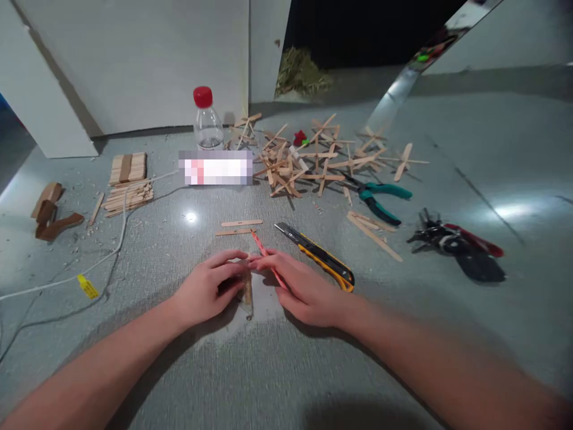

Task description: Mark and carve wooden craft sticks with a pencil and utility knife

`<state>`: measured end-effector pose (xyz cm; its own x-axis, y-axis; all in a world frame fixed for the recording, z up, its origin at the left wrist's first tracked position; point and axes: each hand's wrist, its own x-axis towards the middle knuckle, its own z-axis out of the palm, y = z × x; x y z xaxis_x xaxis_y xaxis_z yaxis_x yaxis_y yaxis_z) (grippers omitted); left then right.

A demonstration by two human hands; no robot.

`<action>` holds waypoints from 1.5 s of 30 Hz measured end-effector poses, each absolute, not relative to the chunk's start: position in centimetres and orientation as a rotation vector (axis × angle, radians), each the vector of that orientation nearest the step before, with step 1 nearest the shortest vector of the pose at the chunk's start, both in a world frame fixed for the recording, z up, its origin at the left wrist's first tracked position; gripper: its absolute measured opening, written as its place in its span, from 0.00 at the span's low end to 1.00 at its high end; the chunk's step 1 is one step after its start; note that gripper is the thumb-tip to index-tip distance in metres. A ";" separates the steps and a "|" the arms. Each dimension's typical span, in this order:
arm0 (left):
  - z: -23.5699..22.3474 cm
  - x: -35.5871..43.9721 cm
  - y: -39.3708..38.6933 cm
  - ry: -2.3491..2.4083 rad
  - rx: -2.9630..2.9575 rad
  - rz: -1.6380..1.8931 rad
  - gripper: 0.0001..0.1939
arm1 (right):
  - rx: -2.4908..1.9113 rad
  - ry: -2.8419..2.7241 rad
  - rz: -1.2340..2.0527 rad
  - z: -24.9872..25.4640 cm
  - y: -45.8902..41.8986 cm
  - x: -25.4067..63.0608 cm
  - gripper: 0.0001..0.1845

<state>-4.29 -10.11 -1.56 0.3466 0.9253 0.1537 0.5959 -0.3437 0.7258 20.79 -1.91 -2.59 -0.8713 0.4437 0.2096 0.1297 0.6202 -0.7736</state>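
In my right hand point(308, 286) is a thin red pencil point(257, 240), its dark tip up and to the left, near two wooden craft sticks point(242, 223) lying flat. My left hand point(208, 283) curls its fingers over a narrow wooden strip point(248, 289), with the fingertips of both hands meeting at its upper end. Beneath the strip, a pale piece with a small hole near its lower end shows only in part. Just beyond my right hand lies a yellow-and-black utility knife point(316, 254), its blade toward the upper left.
Crossed-stick assemblies point(290, 161) pile up at the back. Green-handled pliers point(380, 197), loose sticks point(373, 234) and a bunch of keys point(452, 242) lie right. Left are stick bundles point(128, 168), a white cable point(119, 242) and brown strips point(49, 212). A red-capped bottle point(208, 128) stands behind.
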 end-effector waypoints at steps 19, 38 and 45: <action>-2.3 -4.4 -10.7 1.418 2.384 0.580 0.37 | -0.336 -2.387 1.172 -2.9 -2.5 22.2 0.30; -1.6 -4.6 -10.9 1.384 2.478 0.406 0.35 | -0.835 -2.501 0.464 -1.2 -2.6 23.0 0.15; -1.4 -4.6 -10.9 1.316 2.511 0.331 0.33 | -1.267 -2.607 -0.041 -1.1 0.9 24.5 0.12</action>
<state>-4.60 -10.86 -1.44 0.5573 0.8274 0.0688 0.7616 -0.5425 0.3545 24.47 0.89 -1.14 -0.5944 0.7711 0.2284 0.7779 0.6233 -0.0797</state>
